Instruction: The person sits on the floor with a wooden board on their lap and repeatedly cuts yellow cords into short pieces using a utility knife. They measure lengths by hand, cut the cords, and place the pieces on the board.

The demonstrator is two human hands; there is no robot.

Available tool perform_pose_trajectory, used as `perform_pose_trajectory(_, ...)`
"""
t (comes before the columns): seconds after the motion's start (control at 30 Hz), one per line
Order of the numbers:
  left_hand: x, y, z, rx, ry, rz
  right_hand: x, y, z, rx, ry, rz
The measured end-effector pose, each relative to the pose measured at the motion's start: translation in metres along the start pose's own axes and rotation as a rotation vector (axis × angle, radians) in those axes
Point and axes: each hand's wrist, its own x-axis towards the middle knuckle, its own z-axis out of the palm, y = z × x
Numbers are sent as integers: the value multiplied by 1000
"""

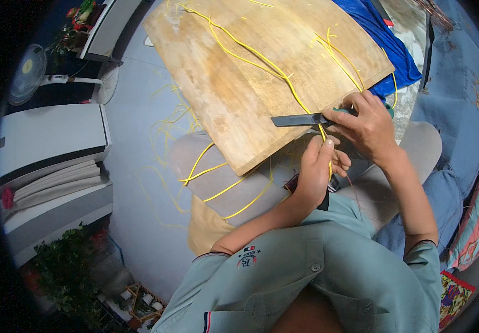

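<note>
At the near right edge of a wooden board (239,83), my right hand (366,123) grips a green-handled utility knife (297,120), its broad blade pointing left. The blade's base lies against a yellow insulated wire (260,56), which runs down from the board. Just below, my left hand (318,166) pinches that wire between thumb and fingers. A thin reddish bare strand hangs beneath my hands. More yellow wire (341,62) lies on the board beyond my right hand. Loops of yellow wire (225,189) hang over my left knee.
Thin yellow strips (166,125) litter the floor left of the board. A blue cloth (402,62) lies under its right side. Reddish wires (435,12) rest on the blue sofa cover (456,104) at the far right. A fan (27,75) and white cabinet (52,137) stand left.
</note>
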Motion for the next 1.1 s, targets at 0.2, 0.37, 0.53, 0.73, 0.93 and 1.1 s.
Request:
perform_pose_trajectory(0.2, 2, 7, -5, 21, 65, 13, -3, 1, 4, 9, -22, -6)
perform_pose_trajectory(0.37, 9, 9, -10, 7, 9, 15, -4, -1, 1, -36, 10, -42)
perform_pose_trajectory(0.53, 8, 7, -9, -21, 7, 23, -6, -2, -6, -25, -40, 1)
perform_pose_trajectory(0.73, 9, 5, -9, -16, 8, 33, -2, 2, -5, 35, -59, 7)
perform_pose_trajectory(0.93, 9, 5, -10, -3, -8, 53, 1, 1, 5, 20, 6, -7)
perform_pose_trajectory(1.1, 10, 5, -8, -22, 4, 62, 7, 1, 18, 6, 66, -45)
